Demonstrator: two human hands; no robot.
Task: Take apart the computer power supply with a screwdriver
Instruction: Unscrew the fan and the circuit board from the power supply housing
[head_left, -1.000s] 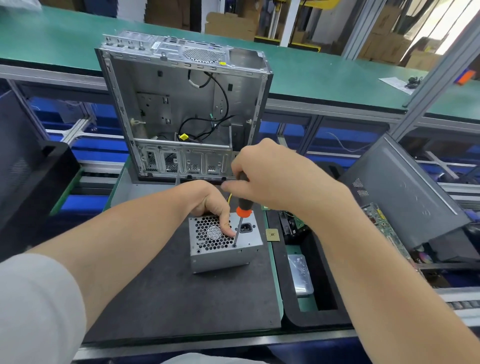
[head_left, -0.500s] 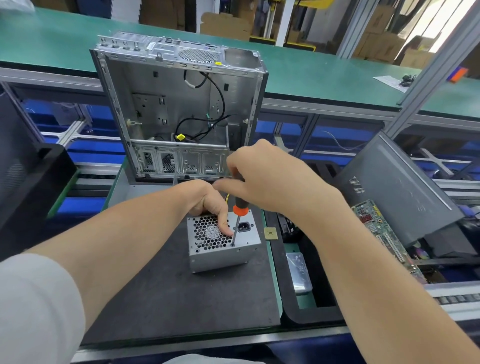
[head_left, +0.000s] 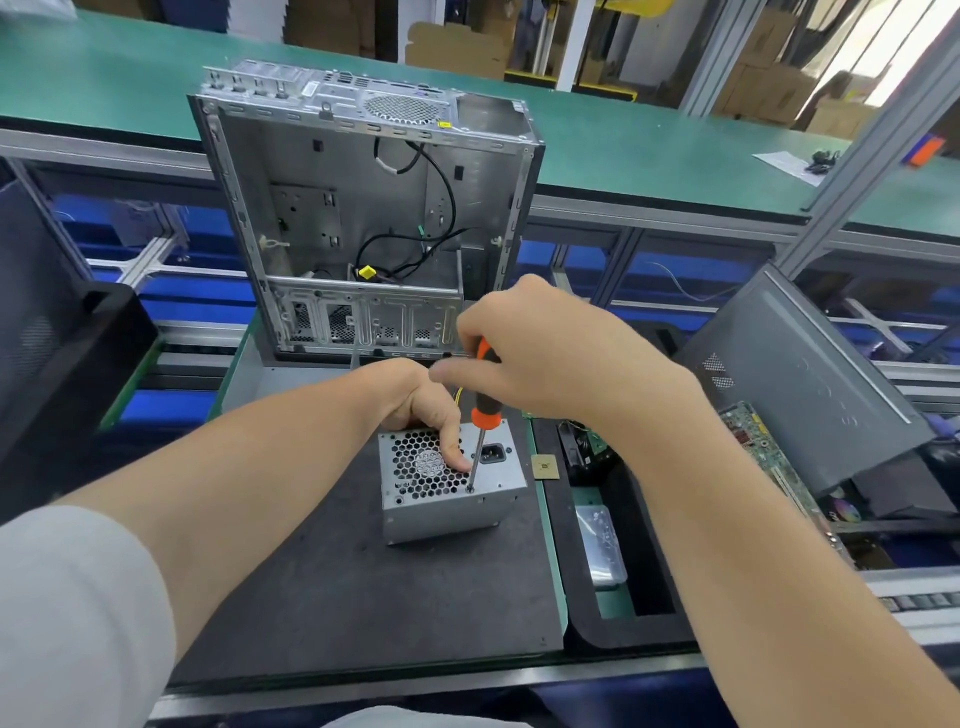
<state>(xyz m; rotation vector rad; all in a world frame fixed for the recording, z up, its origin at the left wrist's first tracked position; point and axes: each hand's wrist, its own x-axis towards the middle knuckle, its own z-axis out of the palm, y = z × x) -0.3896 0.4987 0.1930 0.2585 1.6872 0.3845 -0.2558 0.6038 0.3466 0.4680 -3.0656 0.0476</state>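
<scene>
Right hand (head_left: 550, 358) grips screwdriver (head_left: 483, 410) (handle top hidden); left hand (head_left: 421, 400) steadies power supply (head_left: 447, 483), covering its far edge; open case (head_left: 363, 208) behind.

Grey power supply (head_left: 451, 483) on dark mat; orange-black screwdriver (head_left: 480, 415) tip on top face.

The left hand (head_left: 415, 400) covers the far edge of the power supply (head_left: 449, 480), and its thumb hides part of the fan grille. The right hand (head_left: 540, 353) swallows the upper handle of the screwdriver (head_left: 480, 415). The screw under the tip is too small to make out. Both forearms run off the bottom edge. The black bin (head_left: 57, 358) is cut off at the left edge.
</scene>
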